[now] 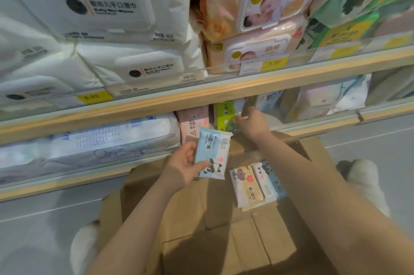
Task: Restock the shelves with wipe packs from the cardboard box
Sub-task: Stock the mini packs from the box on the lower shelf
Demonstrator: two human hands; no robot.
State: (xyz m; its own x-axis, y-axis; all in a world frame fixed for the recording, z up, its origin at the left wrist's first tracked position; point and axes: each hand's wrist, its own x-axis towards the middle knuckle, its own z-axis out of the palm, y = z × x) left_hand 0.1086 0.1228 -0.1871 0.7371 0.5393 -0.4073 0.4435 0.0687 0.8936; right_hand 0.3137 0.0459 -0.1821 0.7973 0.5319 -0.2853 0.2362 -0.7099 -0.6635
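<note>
Your left hand (183, 162) grips a pale blue wipe pack (212, 154) by its left edge, thumb across the front, above the open cardboard box (224, 218). Your right hand (252, 123) reaches ahead onto the lower shelf (143, 163), fingertips touching a green pack (225, 115); whether it actually pinches that pack cannot be told. Below your right forearm, two packs (255, 185) lie in the box, partly cut off by the arm. A pink pack (193, 122) stands ahead of your left hand, its lower part hidden.
</note>
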